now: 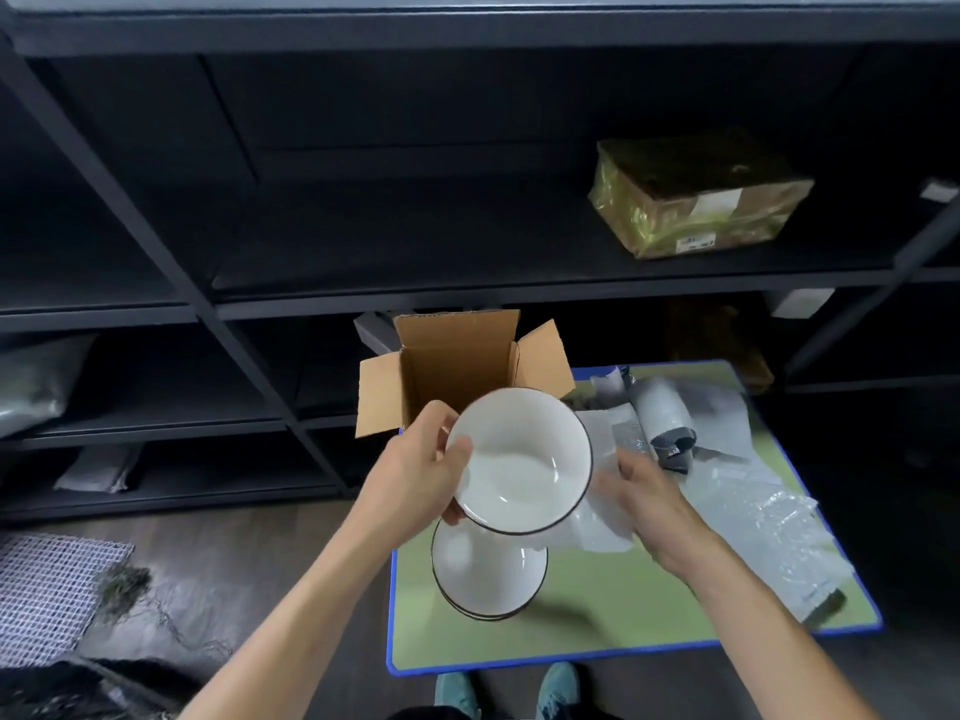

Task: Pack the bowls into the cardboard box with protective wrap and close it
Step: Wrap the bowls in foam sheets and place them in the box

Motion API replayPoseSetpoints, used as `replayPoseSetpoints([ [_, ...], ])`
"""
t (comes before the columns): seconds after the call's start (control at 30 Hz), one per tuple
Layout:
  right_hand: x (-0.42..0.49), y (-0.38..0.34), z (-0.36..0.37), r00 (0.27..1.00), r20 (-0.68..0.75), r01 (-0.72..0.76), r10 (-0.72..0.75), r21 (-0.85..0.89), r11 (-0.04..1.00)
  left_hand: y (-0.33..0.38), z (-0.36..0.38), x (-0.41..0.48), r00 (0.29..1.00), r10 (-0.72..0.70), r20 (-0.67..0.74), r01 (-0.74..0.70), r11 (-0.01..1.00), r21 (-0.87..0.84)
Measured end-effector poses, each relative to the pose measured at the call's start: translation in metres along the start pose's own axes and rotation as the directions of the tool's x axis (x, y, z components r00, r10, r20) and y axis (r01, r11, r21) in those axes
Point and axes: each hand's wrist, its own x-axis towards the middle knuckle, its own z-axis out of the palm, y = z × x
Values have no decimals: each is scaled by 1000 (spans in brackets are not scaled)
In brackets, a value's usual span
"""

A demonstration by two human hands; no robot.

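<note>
Holding a white ceramic bowl with a thin dark rim [519, 459] at a tilt just in front of the open brown cardboard box [457, 356], the person's left hand [421, 470] grips it at its left edge, thumb over the rim and fingers curled underneath. The right hand [649, 501] reaches to a sheet of white foam wrap [602, 527] lying in front of the box and to its right. Those fingers are blurred and partly behind the bowl, so I cannot tell whether they pinch the sheet or only rest on it.

To my eye the step is wrapping this one bowl. It would go best set down in the middle of the sheet, with the wrap folded right over the rim before it goes in. I would also keep it clear of the stack of matching white bowls [488, 579] directly beneath, since a knock there could chip both.

The box has its flaps standing up, and its visible walls are bare cardboard. Its floor is hidden by the bowl. The stack sits on a green mat with a blue border [597, 615] in front of the box, and its top bowl holds nothing. Right of the box lie a roll of pale wrap [662, 407] and clear bubble wrap [779, 537]. Above and to the right of the box, a brown taped parcel [696, 200] rests on a dark metal shelf [467, 283].
</note>
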Motion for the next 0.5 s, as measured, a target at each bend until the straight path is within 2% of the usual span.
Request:
replayPoseSetpoints([
  [0.1, -4, -7, 11, 995, 100, -46, 30, 168, 985, 5, 10, -2, 999, -20, 26, 21, 998, -61],
  [0.27, -6, -10, 20, 992, 99, -112, 81, 363, 925, 2, 21, -6, 997, -66, 45, 71, 990, -118],
  [0.33, -8, -10, 23, 983, 142, -168, 115, 451, 876, -1, 22, -8, 996, -78, 42, 84, 985, -149],
  [0.5, -11, -6, 27, 978, 174, -184, 112, 483, 856, -9, 19, -11, 996, -74, 43, 80, 986, -147],
])
